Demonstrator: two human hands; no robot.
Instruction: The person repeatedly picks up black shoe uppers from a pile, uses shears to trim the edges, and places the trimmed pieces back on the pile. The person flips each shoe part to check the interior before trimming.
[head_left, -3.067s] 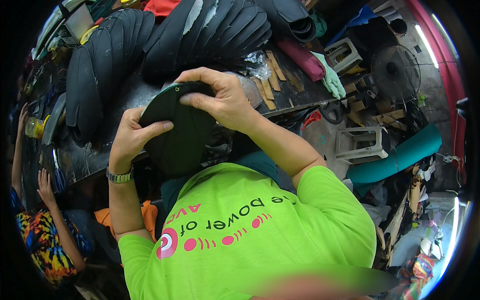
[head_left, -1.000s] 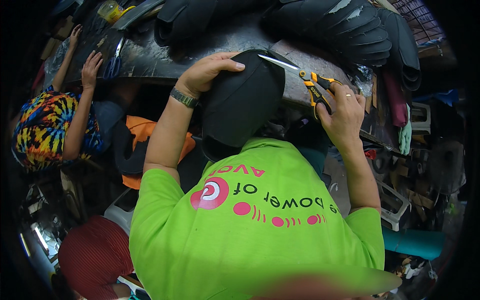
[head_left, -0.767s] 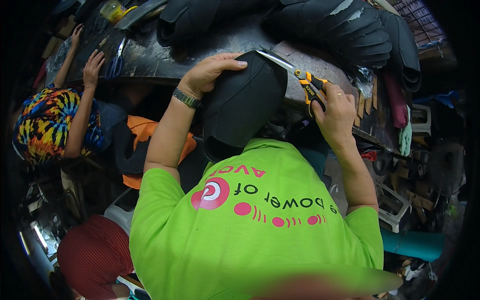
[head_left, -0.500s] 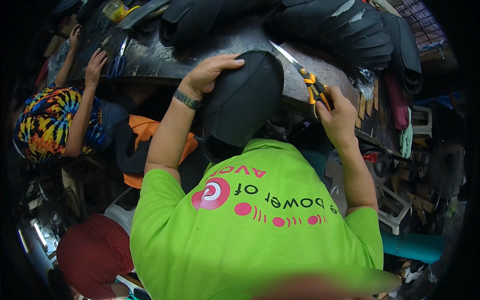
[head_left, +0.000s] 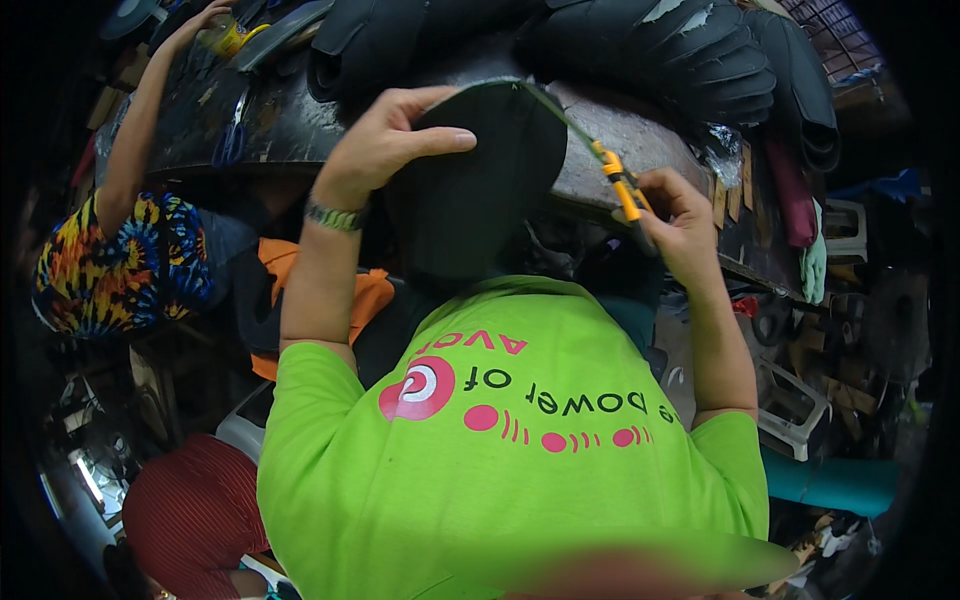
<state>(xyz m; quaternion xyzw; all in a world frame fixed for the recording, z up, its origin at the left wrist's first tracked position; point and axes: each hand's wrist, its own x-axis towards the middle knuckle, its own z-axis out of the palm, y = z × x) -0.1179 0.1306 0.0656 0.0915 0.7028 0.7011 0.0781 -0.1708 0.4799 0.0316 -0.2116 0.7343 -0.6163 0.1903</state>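
Note:
My left hand (head_left: 385, 145) grips a curved black piece of sheet material (head_left: 480, 190), shaped like a shoe upper, with the thumb on its near face and the fingers behind. The piece stands tilted up in front of my chest, at the table's edge. In my right hand (head_left: 685, 225) is a pair of scissors (head_left: 618, 180) with orange and black handles. Their blades run along the top right rim of the piece, and the tips reach its upper edge. My fingers hide part of the handles.
Stacked, curved black pieces (head_left: 650, 65) lie along the back of the dark worktable (head_left: 640, 135). Blue-handled scissors (head_left: 232, 140) rest on the left, near a yellow-lidded jar (head_left: 225, 38) touched by a co-worker in a tie-dye shirt (head_left: 120, 265). A white plastic stool (head_left: 790, 410) stands at right.
The black piece has tilted, and my left thumb now lies across its face. My right hand has brought the scissors from beside the piece onto its rim. The co-worker's arm has reached to the jar.

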